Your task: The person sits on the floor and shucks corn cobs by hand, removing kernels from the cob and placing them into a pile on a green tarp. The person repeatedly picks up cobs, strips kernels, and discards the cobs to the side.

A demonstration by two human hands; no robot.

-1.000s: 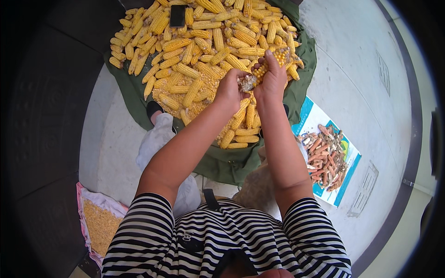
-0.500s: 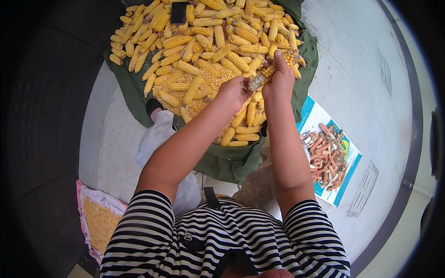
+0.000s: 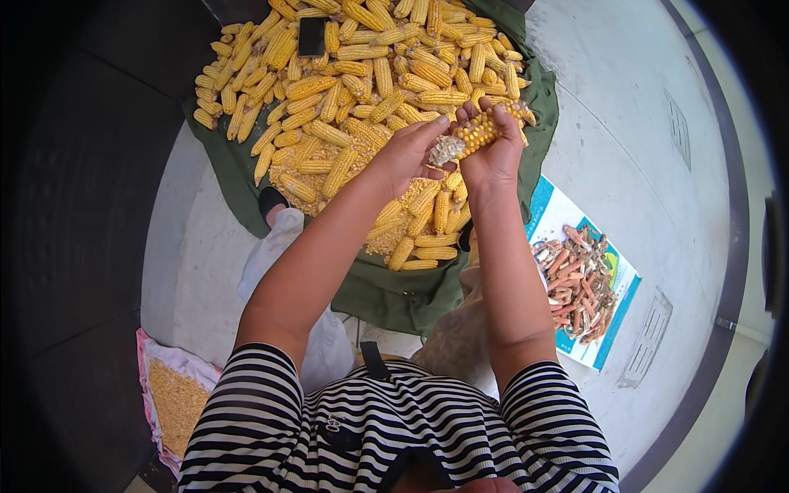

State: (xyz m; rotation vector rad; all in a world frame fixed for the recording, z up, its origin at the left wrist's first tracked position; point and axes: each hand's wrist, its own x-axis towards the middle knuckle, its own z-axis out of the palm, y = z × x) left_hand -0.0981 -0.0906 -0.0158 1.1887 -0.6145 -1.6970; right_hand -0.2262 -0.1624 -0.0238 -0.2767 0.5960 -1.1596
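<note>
A partly shelled ear of corn (image 3: 477, 135) is held over the corn pile, its pale, bared end (image 3: 446, 150) toward the left. My right hand (image 3: 496, 156) is wrapped round its kernel-covered part, thumb on the upper right side. At the pale end, my left hand (image 3: 407, 154) is closed loosely, thumb above and fingers below; how firmly it grips cannot be made out. Below both hands lies the pile of yellow corn ears (image 3: 362, 82), with loose kernels (image 3: 362, 168) among them on a dark green cloth (image 3: 411, 296).
A dark phone (image 3: 311, 37) rests on the far part of the pile. To the right, bare cobs (image 3: 579, 283) are heaped on a white and blue sheet (image 3: 604, 349). A pink-edged sack (image 3: 150, 386) at lower left holds yellowish grains. My feet flank the cloth's near part.
The ear has turned, so more of its pale end shows. My left thumb has lifted above that end and my right fingers have shifted round the ear.
</note>
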